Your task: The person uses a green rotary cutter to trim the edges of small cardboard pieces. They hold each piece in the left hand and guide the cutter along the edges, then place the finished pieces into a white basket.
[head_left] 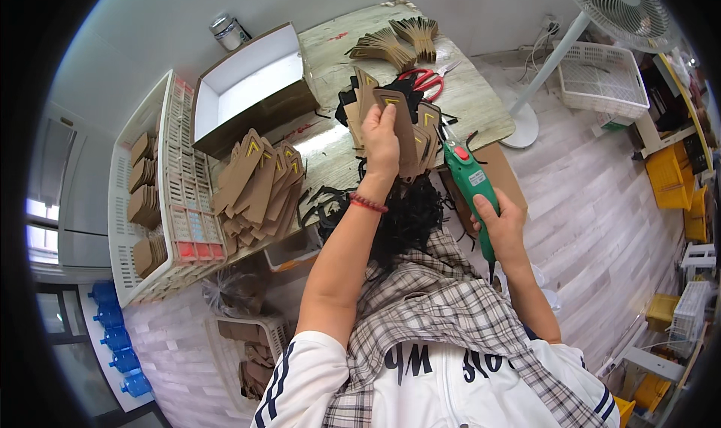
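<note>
Brown, yellow-marked card (405, 142), at least one, fills pinched left fingers (388, 114); right of it, right fingers (486, 207) wrap one green tool (467, 169).

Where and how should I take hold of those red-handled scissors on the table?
Probably by the red scissors handles, from above and slightly from the right. The loops lie toward you, while the blades point away to the far right. Black pieces crowd the loops' left side, so the right looks easier to reach.
</note>
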Action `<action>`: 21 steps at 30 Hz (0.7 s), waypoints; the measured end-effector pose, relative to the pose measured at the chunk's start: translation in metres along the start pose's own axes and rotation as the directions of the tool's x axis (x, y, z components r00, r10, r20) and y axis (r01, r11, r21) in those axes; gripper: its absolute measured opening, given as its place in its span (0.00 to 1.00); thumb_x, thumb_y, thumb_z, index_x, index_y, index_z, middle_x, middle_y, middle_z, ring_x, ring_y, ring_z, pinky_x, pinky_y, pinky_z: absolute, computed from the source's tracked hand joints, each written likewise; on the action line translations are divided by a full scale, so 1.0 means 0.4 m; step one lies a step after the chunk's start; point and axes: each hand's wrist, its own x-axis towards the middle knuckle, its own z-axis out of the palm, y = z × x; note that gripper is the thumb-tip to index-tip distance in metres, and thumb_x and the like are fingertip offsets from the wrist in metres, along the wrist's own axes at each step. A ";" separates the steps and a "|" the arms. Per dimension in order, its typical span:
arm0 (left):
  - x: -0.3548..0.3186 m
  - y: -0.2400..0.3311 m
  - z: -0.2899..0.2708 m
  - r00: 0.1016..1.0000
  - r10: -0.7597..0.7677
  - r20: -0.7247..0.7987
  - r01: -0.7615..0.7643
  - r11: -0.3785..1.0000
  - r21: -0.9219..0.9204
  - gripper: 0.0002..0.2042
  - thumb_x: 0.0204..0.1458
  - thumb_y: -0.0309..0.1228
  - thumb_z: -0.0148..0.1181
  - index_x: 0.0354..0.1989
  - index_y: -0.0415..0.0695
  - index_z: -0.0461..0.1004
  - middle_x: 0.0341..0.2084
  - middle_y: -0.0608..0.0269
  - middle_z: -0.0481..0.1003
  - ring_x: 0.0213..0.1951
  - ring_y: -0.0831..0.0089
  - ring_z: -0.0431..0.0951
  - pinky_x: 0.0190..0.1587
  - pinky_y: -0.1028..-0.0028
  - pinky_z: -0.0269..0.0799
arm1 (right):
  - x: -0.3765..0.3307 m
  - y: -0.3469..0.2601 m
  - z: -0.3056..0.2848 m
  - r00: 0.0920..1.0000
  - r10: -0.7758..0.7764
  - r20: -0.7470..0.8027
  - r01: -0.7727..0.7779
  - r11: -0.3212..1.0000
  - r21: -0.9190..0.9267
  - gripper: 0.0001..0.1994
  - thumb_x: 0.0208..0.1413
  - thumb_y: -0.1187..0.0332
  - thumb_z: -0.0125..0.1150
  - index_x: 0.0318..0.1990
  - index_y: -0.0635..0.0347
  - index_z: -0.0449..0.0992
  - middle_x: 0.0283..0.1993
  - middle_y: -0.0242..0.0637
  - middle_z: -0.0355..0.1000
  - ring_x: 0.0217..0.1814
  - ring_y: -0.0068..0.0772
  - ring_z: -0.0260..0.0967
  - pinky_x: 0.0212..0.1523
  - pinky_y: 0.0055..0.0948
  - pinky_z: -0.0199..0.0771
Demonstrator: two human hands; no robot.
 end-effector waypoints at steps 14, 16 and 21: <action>-0.116 0.161 -0.022 0.989 0.016 -0.145 -0.035 0.990 -0.134 0.02 0.51 0.24 0.62 0.30 0.41 0.76 0.24 0.69 0.77 0.23 0.85 0.71 0.25 0.83 0.62 | -0.002 -0.062 0.080 0.982 -0.131 0.133 0.137 0.990 -0.039 0.18 0.55 0.57 0.62 0.40 0.66 0.74 0.22 0.28 0.68 0.22 0.15 0.62 0.23 0.19 0.64; -0.123 0.159 -0.017 0.991 -0.011 -0.133 -0.008 0.990 -0.142 0.02 0.51 0.24 0.62 0.30 0.41 0.76 0.25 0.69 0.77 0.23 0.84 0.71 0.25 0.83 0.63 | -0.001 -0.061 0.077 0.983 -0.131 0.129 0.135 0.990 -0.028 0.18 0.55 0.56 0.62 0.40 0.66 0.74 0.22 0.29 0.68 0.21 0.16 0.63 0.23 0.19 0.64; -0.133 0.149 -0.018 0.992 -0.054 -0.117 0.037 0.990 -0.137 0.02 0.50 0.24 0.62 0.30 0.41 0.76 0.25 0.69 0.77 0.24 0.83 0.72 0.26 0.82 0.64 | 0.000 -0.058 0.073 0.983 -0.135 0.126 0.139 0.990 -0.019 0.18 0.55 0.56 0.62 0.39 0.65 0.73 0.21 0.29 0.68 0.21 0.16 0.63 0.23 0.20 0.64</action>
